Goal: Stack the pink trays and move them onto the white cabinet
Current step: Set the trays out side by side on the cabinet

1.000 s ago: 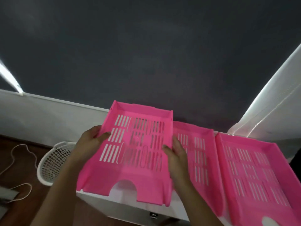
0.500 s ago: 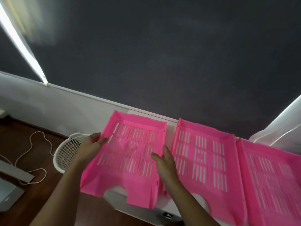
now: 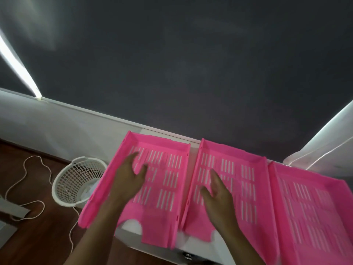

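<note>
Three pink slotted trays lie side by side on the white cabinet (image 3: 152, 247). The left tray (image 3: 164, 169) hangs over the cabinet's left edge. The middle tray (image 3: 238, 175) sits beside it, and the right tray (image 3: 313, 213) runs to the frame's edge. My left hand (image 3: 128, 180) hovers over the left tray with fingers spread, holding nothing. My right hand (image 3: 217, 196) is over the middle tray, fingers apart, also empty. Both hands are blurred.
A white mesh basket (image 3: 76, 180) stands on the dark wooden floor left of the cabinet. A white cord (image 3: 28, 203) loops across the floor. A dark grey blind fills the wall behind. A white curtain (image 3: 324, 150) hangs at the right.
The left tray has been set down flat on the cabinet beside the middle tray. Both hands have let go of it; the right hand has shifted over the middle tray.
</note>
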The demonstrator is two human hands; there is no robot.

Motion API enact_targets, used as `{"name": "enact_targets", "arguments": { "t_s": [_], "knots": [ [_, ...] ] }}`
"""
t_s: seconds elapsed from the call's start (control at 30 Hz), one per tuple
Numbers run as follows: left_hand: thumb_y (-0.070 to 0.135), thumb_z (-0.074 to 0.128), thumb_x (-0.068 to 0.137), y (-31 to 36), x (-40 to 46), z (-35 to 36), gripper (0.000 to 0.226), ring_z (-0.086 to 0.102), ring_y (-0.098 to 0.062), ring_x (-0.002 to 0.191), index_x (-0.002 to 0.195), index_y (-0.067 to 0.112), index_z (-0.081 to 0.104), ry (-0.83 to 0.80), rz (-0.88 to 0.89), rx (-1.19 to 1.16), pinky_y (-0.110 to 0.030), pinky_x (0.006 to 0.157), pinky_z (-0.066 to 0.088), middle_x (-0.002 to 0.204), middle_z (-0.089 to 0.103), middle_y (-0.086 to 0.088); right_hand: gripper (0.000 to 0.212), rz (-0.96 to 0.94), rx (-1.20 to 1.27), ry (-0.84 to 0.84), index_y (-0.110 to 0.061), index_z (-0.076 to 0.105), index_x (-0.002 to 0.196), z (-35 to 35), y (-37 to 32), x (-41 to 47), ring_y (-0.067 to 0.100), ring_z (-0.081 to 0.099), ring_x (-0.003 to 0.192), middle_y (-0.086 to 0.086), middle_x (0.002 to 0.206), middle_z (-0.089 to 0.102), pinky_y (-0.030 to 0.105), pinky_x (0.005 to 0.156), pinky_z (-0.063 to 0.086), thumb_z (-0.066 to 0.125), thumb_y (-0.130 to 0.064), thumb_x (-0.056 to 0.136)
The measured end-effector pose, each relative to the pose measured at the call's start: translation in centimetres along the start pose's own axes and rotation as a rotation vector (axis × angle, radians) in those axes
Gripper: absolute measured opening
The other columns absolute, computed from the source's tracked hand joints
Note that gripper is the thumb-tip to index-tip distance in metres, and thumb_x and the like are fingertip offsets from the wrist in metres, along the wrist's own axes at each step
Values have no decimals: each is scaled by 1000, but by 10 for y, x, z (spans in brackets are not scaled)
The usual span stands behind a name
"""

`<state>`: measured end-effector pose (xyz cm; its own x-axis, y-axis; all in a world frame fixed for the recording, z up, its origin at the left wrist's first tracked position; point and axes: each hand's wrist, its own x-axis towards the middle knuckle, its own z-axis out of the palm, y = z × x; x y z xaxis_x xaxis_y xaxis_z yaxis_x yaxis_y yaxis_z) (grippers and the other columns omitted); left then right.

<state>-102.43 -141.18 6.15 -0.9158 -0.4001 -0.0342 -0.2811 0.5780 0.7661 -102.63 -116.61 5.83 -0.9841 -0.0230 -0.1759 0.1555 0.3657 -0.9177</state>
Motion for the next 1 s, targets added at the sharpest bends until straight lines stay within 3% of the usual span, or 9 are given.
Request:
{"name": "enact_targets", "arguments": {
  "t_s": [0.17,0.27,0.33,0.4,0.5,0.6,0.73,0.87,1.0],
  "knots": [
    [50,46,96,42,-39,82,77,25,-23,148,155,14,14,-329,90,-21,-34,117,18,163,21,-4,62,28,-245,297,-24,40,151,-81,29,-14,18,37,142,0,156,41,36,114,28,62,-16,94],
    [50,51,93,49,-55,118,88,25,-25,148,156,18,-1,-417,86,-52,-38,119,22,165,11,-3,72,168,-487,409,-13,28,154,-127,54,-22,33,22,149,12,163,24,52,116,26,63,-26,92],
    [33,57,95,47,-57,133,88,46,-29,137,156,20,-5,-385,46,-59,-43,113,39,161,25,-10,84,274,-550,328,-8,16,155,-147,71,-24,37,17,150,18,164,18,56,116,26,62,-36,92],
    [15,55,96,45,-58,143,84,73,-21,90,156,20,-4,-379,-7,-44,-35,77,62,121,65,-18,81,333,-430,247,-7,11,156,-151,80,-24,36,33,145,17,161,26,48,113,30,58,-33,96],
    [4,47,97,49,-59,152,79,44,-5,40,156,19,-2,-430,-27,7,-16,38,41,66,57,-6,71,302,-372,200,-15,10,158,-155,94,-24,22,69,109,15,155,42,38,97,52,51,-18,100],
    [-5,46,93,57,-56,159,86,43,-6,41,156,20,-7,-451,-16,-5,-14,35,39,124,62,-6,72,305,-340,146,-21,10,159,-162,107,-19,1,60,53,13,153,44,14,48,53,48,-7,100],
    [-8,48,90,63,-48,169,91,47,-7,44,156,20,-8,-420,-27,-1,-14,35,40,162,22,-10,77,271,-335,55,-28,-2,157,-173,107,-15,6,66,79,9,162,28,4,54,49,46,-7,101],
    [1,47,96,63,-44,177,82,42,-4,38,156,17,-7,-404,3,16,-14,35,39,156,35,-12,81,268,-371,-36,-24,-11,157,-179,104,-13,32,56,126,4,167,9,33,99,49,44,-4,101],
    [-2,43,96,68,-30,177,80,48,-10,42,156,17,-8,-437,17,38,-15,36,38,146,48,-18,89,253,-354,-89,-24,-15,156,-185,110,-4,34,39,140,1,167,-2,34,105,43,45,4,96]
  ]
}}
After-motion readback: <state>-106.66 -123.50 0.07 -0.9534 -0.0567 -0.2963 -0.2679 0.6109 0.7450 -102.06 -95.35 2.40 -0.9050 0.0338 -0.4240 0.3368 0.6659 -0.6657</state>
